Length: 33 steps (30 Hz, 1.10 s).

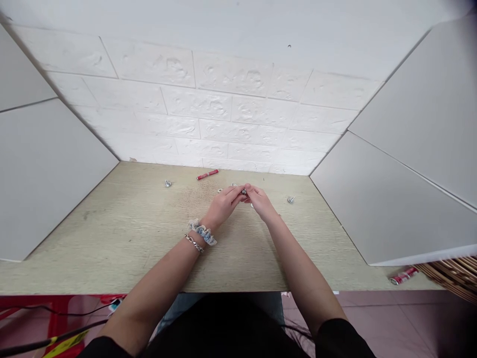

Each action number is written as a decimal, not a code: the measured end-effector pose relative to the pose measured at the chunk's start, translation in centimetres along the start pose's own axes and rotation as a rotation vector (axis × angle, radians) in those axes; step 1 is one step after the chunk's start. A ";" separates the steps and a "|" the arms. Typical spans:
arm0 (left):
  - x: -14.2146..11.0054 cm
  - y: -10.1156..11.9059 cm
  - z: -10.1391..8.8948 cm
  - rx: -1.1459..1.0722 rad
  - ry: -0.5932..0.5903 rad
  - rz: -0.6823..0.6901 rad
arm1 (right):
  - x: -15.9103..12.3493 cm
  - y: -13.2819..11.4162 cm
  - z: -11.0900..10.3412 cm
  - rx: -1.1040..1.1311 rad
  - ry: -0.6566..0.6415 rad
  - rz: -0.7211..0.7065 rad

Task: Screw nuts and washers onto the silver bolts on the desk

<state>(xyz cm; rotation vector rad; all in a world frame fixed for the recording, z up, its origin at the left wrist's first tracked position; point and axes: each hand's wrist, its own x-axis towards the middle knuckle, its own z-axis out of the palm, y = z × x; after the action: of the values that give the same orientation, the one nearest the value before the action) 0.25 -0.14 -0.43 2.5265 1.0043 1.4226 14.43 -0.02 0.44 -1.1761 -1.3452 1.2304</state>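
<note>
My left hand (224,203) and my right hand (260,201) meet over the middle of a pale wooden table (130,233). Both pinch a small silver metal piece (244,191) between their fingertips. It is too small to name exactly. A fabric scrunchie (202,231) and a chain bracelet (194,243) sit on my left wrist. More small silver pieces lie around the hands: one at the left (168,183), one at the right (290,200), a few just behind the fingers (220,190).
A red pen-like stick (207,174) lies near the back wall of white brick. Grey panels close the table's left and right sides. Another red stick (404,276) lies at the front right beside a wicker basket (452,276). Cables run below the table's front left.
</note>
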 end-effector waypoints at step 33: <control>-0.2 -0.7 0.3 0.044 -0.028 -0.043 | 0.1 0.0 0.3 0.046 0.059 0.122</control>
<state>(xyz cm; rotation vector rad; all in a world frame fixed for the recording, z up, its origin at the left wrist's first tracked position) 0.10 0.34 -1.00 2.5307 1.0901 1.3655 14.14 0.04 0.41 -1.2677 -1.2109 1.2963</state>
